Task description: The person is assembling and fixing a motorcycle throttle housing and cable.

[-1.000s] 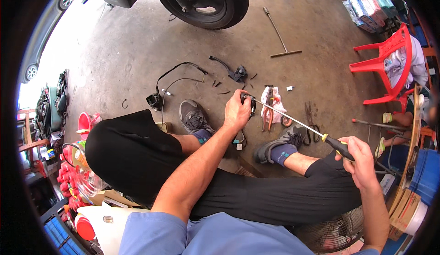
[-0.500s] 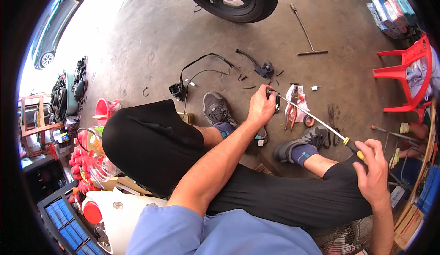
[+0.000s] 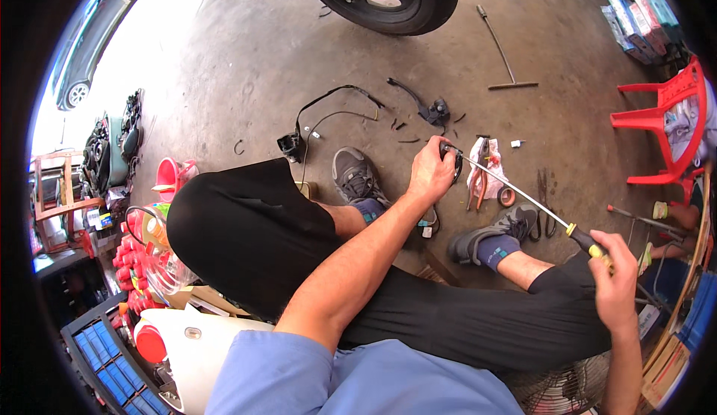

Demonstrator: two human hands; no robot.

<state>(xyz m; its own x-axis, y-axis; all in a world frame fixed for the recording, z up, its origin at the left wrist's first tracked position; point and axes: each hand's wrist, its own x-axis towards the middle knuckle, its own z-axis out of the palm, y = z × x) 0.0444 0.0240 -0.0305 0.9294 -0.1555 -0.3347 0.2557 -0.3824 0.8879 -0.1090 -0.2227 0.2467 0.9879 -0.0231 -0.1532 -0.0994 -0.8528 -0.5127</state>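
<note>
My left hand [image 3: 427, 172] grips a small black part [image 3: 454, 163] with a dangling cable. A long screwdriver [image 3: 536, 202] reaches from this part to my right hand [image 3: 614, 281], whose fingers curl around its black-and-yellow handle. Just beyond lie orange-handled pliers [image 3: 475, 191] on a stained white cloth [image 3: 493, 169], a roll of tape [image 3: 506, 197] and dark scissors [image 3: 547, 221]. A black switch assembly [image 3: 435, 111] and a loop of cable with a housing [image 3: 290, 146] rest on the floor among several short black scraps.
A scooter's front wheel [image 3: 381, 12] stands ahead, near a T-handled wrench [image 3: 508, 64]. At right are a red plastic chair [image 3: 657, 120] and another person's sandalled foot [image 3: 646, 258]. Stacked clutter, a white panel [image 3: 202, 363] and a blue crate [image 3: 104, 359] crowd the left and rear.
The view has shifted, moving the scene rightward in the picture. My right hand has changed its hold on the screwdriver handle; my left hand still holds the black part at the tip.
</note>
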